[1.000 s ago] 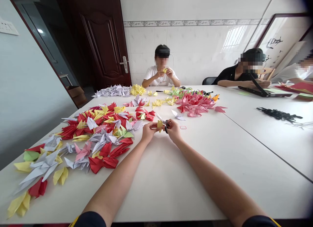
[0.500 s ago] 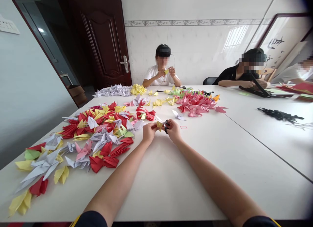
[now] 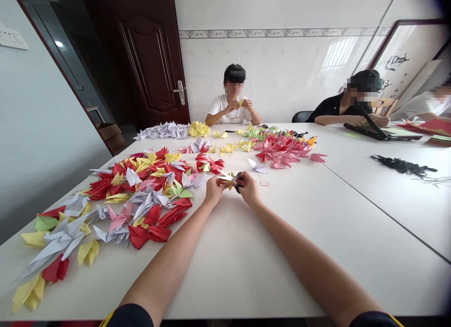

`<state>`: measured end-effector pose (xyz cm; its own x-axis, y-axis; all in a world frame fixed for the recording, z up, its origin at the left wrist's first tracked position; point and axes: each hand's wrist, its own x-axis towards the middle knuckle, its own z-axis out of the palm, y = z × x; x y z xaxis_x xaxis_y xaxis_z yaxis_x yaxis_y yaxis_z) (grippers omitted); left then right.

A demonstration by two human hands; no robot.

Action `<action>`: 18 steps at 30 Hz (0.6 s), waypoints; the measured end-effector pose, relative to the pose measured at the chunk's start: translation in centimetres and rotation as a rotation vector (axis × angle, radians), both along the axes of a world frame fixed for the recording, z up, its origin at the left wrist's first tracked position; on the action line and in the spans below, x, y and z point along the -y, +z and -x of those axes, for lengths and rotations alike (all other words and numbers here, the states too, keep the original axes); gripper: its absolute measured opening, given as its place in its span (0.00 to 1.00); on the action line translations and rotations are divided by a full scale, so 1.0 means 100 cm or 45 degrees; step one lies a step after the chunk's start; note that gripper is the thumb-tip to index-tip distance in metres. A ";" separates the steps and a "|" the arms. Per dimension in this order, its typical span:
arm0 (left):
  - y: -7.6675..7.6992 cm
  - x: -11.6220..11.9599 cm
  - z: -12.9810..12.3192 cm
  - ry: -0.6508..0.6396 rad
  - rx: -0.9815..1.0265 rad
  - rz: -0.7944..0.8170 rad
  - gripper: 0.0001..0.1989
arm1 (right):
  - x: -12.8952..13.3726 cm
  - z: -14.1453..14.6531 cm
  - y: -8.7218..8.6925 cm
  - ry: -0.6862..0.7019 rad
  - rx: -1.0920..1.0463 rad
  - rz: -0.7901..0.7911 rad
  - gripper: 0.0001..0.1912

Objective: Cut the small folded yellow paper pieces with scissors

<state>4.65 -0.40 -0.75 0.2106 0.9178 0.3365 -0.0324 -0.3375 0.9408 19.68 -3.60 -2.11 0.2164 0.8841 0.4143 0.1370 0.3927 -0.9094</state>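
Head view: the person's left hand [image 3: 215, 188] is extending in from the lower left, its fingers pinching a small piece of yellow folded paper [image 3: 230, 184] and holding it up off the white table [image 3: 317, 256], apparently so that the piece can be reached from both sides. The right hand [image 3: 249, 190] is closing in from the other side, its fingers clenched around black-handled scissors [image 3: 239, 185], which are sitting right beside the paper. A pale pointed tip [image 3: 225, 177] is showing next to the left fingers, but it is hard to tell whether it is paper or a scissor blade, and the hands are hiding whether the blades are open.

Folded paper cranes [image 3: 141, 186] in red, yellow, lilac and pink are lying in loose heaps just left of the hands, seemingly spread out within easy reach. A pink heap of cranes [image 3: 282, 151] is resting farther ahead, and a tiny pink-outlined paper scrap [image 3: 264, 183] is lying near the right hand. Across the table, a co-worker in a white T-shirt [image 3: 225, 108] is holding a small yellow paper [image 3: 240, 102] up with both hands, while a co-worker in a black shirt [image 3: 338, 106] is leaning over the table at the right.
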 end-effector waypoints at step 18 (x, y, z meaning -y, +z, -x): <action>-0.008 0.003 -0.001 0.123 -0.282 -0.133 0.04 | 0.007 0.002 0.007 -0.146 0.245 0.013 0.11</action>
